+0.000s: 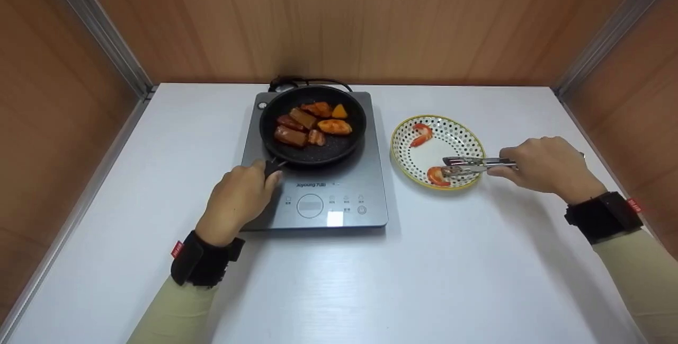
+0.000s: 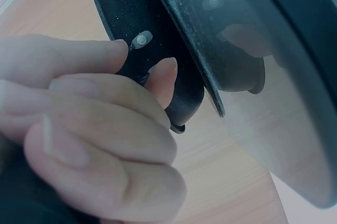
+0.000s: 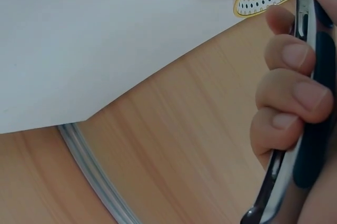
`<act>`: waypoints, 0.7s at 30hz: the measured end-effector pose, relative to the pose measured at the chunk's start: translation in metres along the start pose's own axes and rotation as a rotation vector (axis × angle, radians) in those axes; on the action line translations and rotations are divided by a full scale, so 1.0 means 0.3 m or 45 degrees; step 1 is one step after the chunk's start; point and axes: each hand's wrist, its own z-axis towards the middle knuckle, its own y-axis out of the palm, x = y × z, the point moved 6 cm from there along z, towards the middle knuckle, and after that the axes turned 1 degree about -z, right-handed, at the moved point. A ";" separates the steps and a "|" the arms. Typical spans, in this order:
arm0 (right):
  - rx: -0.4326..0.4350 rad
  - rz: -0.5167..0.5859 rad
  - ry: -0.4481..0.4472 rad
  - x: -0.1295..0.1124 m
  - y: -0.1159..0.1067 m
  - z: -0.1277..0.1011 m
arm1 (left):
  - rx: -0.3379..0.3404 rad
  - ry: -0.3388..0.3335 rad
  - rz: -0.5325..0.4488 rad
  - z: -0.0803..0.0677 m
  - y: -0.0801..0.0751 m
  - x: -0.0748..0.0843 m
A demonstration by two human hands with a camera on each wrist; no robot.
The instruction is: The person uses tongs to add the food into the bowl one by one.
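Note:
My left hand [image 1: 235, 195] grips the black handle [image 1: 272, 167] of a frying pan [image 1: 328, 154]. Dark brown meat pieces [image 1: 290, 135] and orange-yellow pieces [image 1: 335, 127] lie inside the pan. In the left wrist view, curled fingers [image 2: 121, 124] show close to the pan's dark outer side [image 2: 152, 13]. My right hand [image 1: 551, 166] holds metal tongs [image 1: 500, 162], its fingers wrapped round their dark-sided arms [image 3: 318, 150] in the right wrist view. The tong tips overlap a shrimp [image 1: 436, 176] low on the dotted plate [image 1: 400, 166]. Another shrimp [image 1: 422, 135] lies toward the plate's upper left.
Beneath the pan is a grey induction cooker [image 1: 339, 174], its control panel toward me. A black cable [image 1: 331, 80] runs behind it. The white table [image 1: 328, 285] is enclosed by wood-pattern panels [image 1: 349, 20] at the back and both sides.

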 end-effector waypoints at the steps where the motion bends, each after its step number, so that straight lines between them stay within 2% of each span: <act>1: 0.002 -0.001 0.001 -0.001 0.003 -0.001 | -0.001 0.001 -0.001 0.000 0.000 0.000; 21: 0.098 0.041 0.033 -0.023 0.037 -0.004 | -0.012 -0.027 0.018 0.005 0.009 -0.002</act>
